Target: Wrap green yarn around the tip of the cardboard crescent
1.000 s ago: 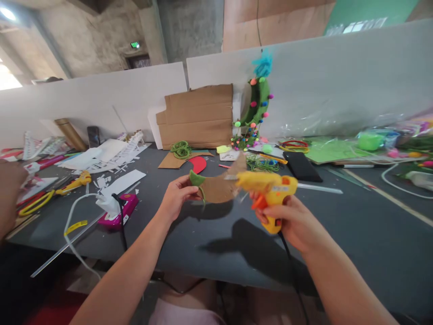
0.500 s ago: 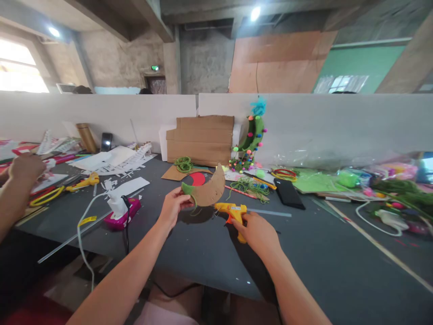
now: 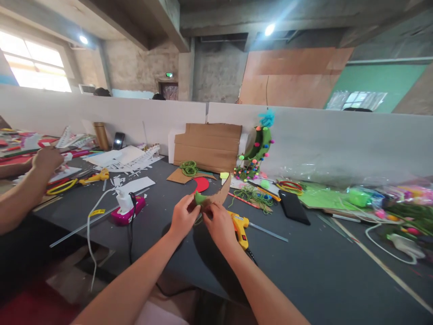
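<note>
Between my two hands is a cardboard crescent [image 3: 221, 193], its left end covered in green yarn. My left hand [image 3: 184, 217] pinches the green end, fingers closed. Against the lower edge of the same piece, my right hand [image 3: 219, 225] presses with bent fingers; some fingertips are hidden behind the card. Just right of my right hand, a yellow glue gun [image 3: 241, 229] lies on the dark table, a clear glue stick [image 3: 269, 232] poking from its back. A red round piece [image 3: 201, 185] lies behind the crescent.
A green crescent ornament with pom-poms [image 3: 262, 144] stands at the back, beside a cardboard sheet [image 3: 208, 146]. Green yarn [image 3: 255, 197], a black phone [image 3: 293, 207] and scissors [image 3: 290, 187] lie to the right. Left are a magenta power strip [image 3: 128, 211] and another person's hand [image 3: 47, 160].
My right hand has let go of the glue gun, which now lies on the table, and has moved left onto the cardboard crescent. The crescent has tilted. The view has shifted slightly.
</note>
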The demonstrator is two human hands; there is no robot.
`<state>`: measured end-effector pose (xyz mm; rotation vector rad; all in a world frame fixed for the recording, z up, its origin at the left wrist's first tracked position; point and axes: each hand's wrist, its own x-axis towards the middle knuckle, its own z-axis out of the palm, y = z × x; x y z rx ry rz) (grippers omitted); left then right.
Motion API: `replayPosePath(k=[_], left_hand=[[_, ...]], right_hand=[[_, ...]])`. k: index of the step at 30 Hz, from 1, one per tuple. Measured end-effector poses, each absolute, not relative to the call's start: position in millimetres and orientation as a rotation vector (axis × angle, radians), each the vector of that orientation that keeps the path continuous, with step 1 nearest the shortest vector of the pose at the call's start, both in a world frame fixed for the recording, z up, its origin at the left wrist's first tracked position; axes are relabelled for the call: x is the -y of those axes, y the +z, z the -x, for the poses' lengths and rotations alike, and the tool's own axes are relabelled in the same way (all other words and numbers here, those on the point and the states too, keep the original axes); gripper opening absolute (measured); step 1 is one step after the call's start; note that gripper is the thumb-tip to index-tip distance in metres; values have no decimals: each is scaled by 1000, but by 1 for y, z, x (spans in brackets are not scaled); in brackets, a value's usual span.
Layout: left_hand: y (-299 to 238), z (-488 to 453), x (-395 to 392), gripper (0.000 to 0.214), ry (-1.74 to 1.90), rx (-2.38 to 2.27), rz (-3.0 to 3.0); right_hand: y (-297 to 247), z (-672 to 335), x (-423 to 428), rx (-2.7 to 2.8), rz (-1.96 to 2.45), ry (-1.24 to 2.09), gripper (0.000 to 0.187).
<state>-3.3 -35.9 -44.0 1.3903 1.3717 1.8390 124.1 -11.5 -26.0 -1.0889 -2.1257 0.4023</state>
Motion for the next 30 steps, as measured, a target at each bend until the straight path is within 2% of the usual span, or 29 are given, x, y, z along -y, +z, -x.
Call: replayPosePath(k=[7, 10, 19, 30], left_hand=[[-41, 7, 39, 31, 1775, -1323, -1373], [-40, 11, 36, 32, 1695, -1249, -1334], [-48, 18, 32, 35, 1471, -1038, -1189], [-47, 21, 34, 35, 1419, -877, -1079]], right_hand=[[-20, -135, 17, 2029, 1009, 791, 12], [-18, -138, 13, 1983, 1020, 808, 15], [-13, -146, 16, 1960, 1075, 590, 10], [-24, -152, 0, 1937, 1080, 983, 22]])
